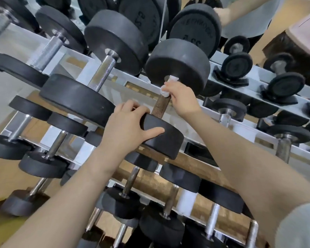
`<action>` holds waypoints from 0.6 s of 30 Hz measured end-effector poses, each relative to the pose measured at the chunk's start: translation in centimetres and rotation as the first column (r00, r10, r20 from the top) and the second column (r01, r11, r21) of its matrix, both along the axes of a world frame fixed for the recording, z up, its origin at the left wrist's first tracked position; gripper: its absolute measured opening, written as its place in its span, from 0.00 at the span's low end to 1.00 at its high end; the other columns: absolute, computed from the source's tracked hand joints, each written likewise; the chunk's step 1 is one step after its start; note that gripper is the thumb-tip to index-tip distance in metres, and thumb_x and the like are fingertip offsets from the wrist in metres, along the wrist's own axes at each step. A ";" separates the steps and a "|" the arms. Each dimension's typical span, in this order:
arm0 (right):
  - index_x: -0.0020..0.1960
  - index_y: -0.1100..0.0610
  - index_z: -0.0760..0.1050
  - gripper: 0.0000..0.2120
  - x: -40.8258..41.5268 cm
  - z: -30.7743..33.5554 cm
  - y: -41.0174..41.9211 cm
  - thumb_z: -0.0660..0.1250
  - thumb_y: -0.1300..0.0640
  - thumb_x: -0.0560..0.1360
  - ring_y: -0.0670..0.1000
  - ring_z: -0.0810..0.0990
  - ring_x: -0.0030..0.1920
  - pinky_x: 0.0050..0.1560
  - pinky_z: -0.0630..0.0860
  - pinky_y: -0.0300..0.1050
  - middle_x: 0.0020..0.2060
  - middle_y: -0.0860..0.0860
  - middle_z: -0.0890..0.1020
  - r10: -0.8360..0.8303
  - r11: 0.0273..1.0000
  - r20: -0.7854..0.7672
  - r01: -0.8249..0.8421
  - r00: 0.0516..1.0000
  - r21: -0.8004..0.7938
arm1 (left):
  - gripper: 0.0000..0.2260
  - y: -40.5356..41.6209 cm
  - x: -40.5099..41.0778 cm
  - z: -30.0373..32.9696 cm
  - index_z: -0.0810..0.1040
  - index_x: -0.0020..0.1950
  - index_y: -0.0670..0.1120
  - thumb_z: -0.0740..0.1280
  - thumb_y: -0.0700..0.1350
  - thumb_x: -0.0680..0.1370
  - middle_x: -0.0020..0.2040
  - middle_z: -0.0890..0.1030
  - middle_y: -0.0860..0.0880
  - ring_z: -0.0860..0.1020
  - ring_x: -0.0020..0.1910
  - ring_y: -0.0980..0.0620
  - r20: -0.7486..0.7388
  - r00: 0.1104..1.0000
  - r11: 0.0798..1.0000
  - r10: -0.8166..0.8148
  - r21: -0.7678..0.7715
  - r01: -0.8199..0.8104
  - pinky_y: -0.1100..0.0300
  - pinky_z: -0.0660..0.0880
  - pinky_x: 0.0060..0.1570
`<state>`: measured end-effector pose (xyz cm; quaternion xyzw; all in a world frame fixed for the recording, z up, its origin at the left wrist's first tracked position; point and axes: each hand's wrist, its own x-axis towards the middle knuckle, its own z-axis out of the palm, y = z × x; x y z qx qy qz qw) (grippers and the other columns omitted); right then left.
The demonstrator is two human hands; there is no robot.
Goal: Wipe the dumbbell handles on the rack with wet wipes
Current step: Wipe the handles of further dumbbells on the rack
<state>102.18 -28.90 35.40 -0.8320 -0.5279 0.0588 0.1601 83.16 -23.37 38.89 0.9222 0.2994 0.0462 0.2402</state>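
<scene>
Rack [75, 56] | dumbbell handle [160, 105] runs near-to-far | right hand [182, 100] clamps wet wipe [166, 90] round it | left hand [128, 125] grips near weight head [162, 134]

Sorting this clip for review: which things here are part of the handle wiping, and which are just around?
In the job:
- right hand gripping the white wipe round the brown handle
- left hand holding that dumbbell's near weight
- rack

Just around:
- shiny-handled dumbbell to the left
- small dumbbells at the far right
- mirror behind the rack
</scene>
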 end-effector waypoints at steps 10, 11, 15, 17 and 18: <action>0.68 0.56 0.71 0.26 -0.4 -0.9 -1.5 0.55 0.74 0.75 0.51 0.60 0.73 0.71 0.56 0.42 0.72 0.52 0.66 0.404 0.886 -0.032 -0.400 0.914 -0.234 | 0.30 -0.7 -0.5 -1.3 0.77 0.61 0.51 0.62 0.68 0.67 0.61 0.73 0.47 0.67 0.63 0.43 0.136 0.990 0.999 0.030 -0.023 -0.028 0.53 0.63 0.60; 0.69 0.55 0.70 0.27 -0.2 -0.9 -1.6 0.55 0.74 0.75 0.52 0.59 0.73 0.71 0.58 0.45 0.72 0.52 0.65 0.425 0.876 -0.004 -0.413 0.905 -0.248 | 0.30 -0.7 -0.5 -1.5 0.78 0.61 0.51 0.61 0.69 0.67 0.60 0.74 0.47 0.67 0.63 0.42 0.153 0.988 1.000 0.025 -0.022 -0.022 0.54 0.62 0.60; 0.62 0.57 0.74 0.17 0.4 -0.8 -1.4 0.56 0.67 0.77 0.54 0.66 0.68 0.63 0.70 0.51 0.65 0.54 0.72 0.381 0.920 0.123 -0.363 0.916 -0.146 | 0.27 -0.9 -0.4 -2.1 0.79 0.60 0.52 0.59 0.67 0.69 0.61 0.74 0.47 0.68 0.63 0.40 0.194 0.981 1.000 0.004 -0.008 -0.003 0.53 0.60 0.62; 0.57 0.59 0.76 0.16 1.5 -0.6 -1.2 0.53 0.65 0.75 0.55 0.70 0.64 0.57 0.72 0.50 0.59 0.55 0.75 0.317 0.948 0.187 -0.308 0.930 -0.079 | 0.26 -1.0 -0.3 -2.3 0.78 0.60 0.53 0.59 0.67 0.70 0.62 0.74 0.47 0.68 0.64 0.40 0.209 0.978 1.000 0.008 -0.020 -0.003 0.49 0.61 0.64; 0.57 0.60 0.76 0.16 2.1 -0.5 -1.1 0.56 0.66 0.74 0.55 0.70 0.64 0.59 0.71 0.49 0.59 0.56 0.76 0.298 0.954 0.216 -0.287 0.930 -0.082 | 0.26 -1.1 -0.3 -2.4 0.78 0.60 0.53 0.59 0.66 0.70 0.63 0.73 0.47 0.68 0.64 0.40 0.211 0.977 1.000 0.008 -0.023 -0.003 0.47 0.62 0.64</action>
